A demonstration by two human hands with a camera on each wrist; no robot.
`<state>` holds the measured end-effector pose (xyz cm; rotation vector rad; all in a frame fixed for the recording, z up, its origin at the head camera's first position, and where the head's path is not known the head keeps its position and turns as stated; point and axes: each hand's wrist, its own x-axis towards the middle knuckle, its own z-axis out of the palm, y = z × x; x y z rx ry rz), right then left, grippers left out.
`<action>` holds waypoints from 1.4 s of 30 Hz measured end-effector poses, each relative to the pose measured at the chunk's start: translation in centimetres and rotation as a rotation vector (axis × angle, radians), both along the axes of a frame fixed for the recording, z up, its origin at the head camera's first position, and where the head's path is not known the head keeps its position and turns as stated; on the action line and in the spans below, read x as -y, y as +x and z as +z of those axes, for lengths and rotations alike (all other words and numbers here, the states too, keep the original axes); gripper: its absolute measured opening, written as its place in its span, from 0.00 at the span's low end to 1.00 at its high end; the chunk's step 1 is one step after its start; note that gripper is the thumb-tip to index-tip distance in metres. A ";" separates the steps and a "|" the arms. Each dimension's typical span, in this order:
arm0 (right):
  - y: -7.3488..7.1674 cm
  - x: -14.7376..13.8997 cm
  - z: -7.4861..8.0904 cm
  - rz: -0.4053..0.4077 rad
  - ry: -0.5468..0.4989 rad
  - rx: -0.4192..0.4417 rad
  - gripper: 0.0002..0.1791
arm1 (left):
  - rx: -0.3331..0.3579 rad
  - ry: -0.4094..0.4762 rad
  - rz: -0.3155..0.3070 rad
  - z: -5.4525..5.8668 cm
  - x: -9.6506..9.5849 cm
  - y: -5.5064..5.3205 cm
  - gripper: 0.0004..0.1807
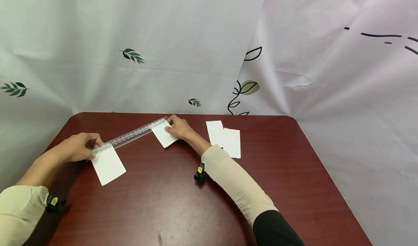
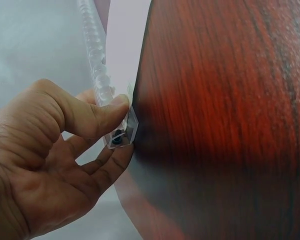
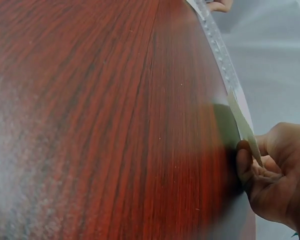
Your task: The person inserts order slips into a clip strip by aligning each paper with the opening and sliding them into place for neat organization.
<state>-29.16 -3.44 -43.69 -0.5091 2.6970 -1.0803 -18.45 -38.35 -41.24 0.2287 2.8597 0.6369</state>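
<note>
A clear plastic strip with a row of bumps (image 1: 132, 133) slants across the back left of the table. My left hand (image 1: 77, 147) pinches its near end, which looks hollow with a dark bit inside (image 2: 118, 136). One white card (image 1: 108, 165) hangs against the strip beside that hand, its top edge overlapping the plastic. Another white card (image 1: 163, 134) meets the strip's far end. My right hand (image 1: 179, 127) pinches this second card at its edge, close to the strip; the right wrist view shows the card edge-on (image 3: 243, 122). Some of the right fingers are hidden.
Two more white cards (image 1: 214, 131) (image 1: 232, 143) lie partly overlapping on the table, right of the right hand. The dark red wooden table (image 1: 156, 199) ends at a back edge near both hands. A pale printed cloth (image 1: 183, 57) hangs behind it.
</note>
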 end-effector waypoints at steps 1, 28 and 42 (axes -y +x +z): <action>0.0 0.1 0.0 -0.001 0.002 -0.001 0.17 | 0.000 -0.002 0.002 0.0 0.0 0.0 0.19; 1.2 1.4 0.6 0.015 0.014 0.014 0.19 | 0.000 0.004 0.005 0.0 0.0 0.0 0.19; 1.9 2.8 0.4 0.040 0.026 -0.010 0.20 | -0.006 -0.004 0.004 0.1 -0.1 0.1 0.19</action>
